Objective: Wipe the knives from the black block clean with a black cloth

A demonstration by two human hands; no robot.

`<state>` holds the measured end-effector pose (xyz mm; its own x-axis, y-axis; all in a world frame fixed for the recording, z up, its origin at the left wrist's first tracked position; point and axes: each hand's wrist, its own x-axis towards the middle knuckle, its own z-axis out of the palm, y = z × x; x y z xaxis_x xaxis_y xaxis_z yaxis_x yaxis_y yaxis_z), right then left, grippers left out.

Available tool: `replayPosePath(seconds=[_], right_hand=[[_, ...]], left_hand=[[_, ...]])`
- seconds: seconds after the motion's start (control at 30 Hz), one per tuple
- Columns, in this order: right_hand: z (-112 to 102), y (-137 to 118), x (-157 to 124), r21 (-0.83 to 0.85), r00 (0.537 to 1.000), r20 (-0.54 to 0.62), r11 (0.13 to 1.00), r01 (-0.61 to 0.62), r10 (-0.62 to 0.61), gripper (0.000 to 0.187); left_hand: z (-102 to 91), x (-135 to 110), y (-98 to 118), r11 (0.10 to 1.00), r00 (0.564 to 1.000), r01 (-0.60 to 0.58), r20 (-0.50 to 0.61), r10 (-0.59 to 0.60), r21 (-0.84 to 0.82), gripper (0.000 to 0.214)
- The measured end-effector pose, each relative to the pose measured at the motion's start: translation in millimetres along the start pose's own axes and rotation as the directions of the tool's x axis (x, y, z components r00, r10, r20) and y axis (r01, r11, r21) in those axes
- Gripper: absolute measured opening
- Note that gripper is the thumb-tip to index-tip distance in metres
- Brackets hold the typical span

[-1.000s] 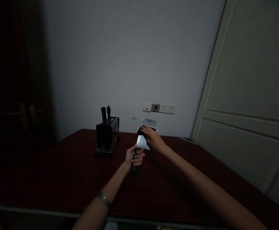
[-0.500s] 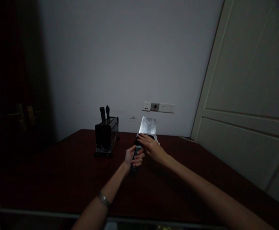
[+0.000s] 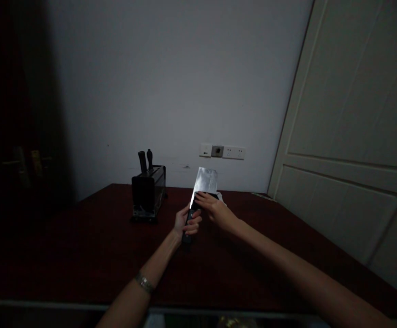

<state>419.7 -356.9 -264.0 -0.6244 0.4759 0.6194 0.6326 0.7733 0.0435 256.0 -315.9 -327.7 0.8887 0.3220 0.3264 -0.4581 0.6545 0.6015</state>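
My left hand (image 3: 188, 222) is closed round the black handle of a cleaver (image 3: 206, 180). Its broad, shiny blade points away from me and up, over the table. My right hand (image 3: 217, 209) lies across the lower part of the blade near the handle, fingers together. Under that hand is what looks like a cloth, with a white edge (image 3: 220, 197) sticking out and a dark part beside it; the hand hides most of it. To the left stands a black knife block (image 3: 145, 191) with two black handles poking up from its top.
Both hands are above a dark red table (image 3: 116, 255), whose front edge runs across the bottom. Behind it is a pale wall with sockets (image 3: 233, 152). A white panelled door (image 3: 342, 182) stands at the right. The left side is very dark.
The right hand and the cloth sit slightly lower along the blade, and more of the blade shows. The cleaver is turned a little, with a bright edge now visible. The view has shifted slightly.
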Motion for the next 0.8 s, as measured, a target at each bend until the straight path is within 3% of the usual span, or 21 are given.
replayPosePath(seconds=[0.1,0.3,0.47,0.67,0.8], right_hand=[[-4.2,-3.1,-4.8,-0.015,0.997,0.068,0.999,0.044,-0.043,0.061],[-16.0,7.5,14.5,-0.189,0.999,0.035,0.982,-0.014,0.021,0.043],[-10.7,-4.0,11.8,-0.107,0.985,0.124,0.985,0.134,-0.12,0.042],[-21.2,9.4,18.6,-0.213,0.995,0.091,0.976,0.049,-0.03,0.042],[-12.9,-1.0,16.4,-0.175,0.981,0.15,0.973,0.15,-0.124,0.04]], left_hand=[[1.4,0.9,-0.2,1.0,1.0,0.017,-0.022,-0.017,0.013,0.043],[2.8,1.3,-1.2,0.999,0.999,0.029,-0.037,-0.028,0.029,0.043],[3.2,1.4,0.2,0.999,1.0,0.007,0.007,-0.007,0.035,0.043],[3.8,2.3,-1.9,1.0,1.0,0.013,0.024,-0.014,0.014,0.042],[2.4,1.5,-0.3,0.999,1.0,-0.018,0.017,0.017,0.031,0.043]])
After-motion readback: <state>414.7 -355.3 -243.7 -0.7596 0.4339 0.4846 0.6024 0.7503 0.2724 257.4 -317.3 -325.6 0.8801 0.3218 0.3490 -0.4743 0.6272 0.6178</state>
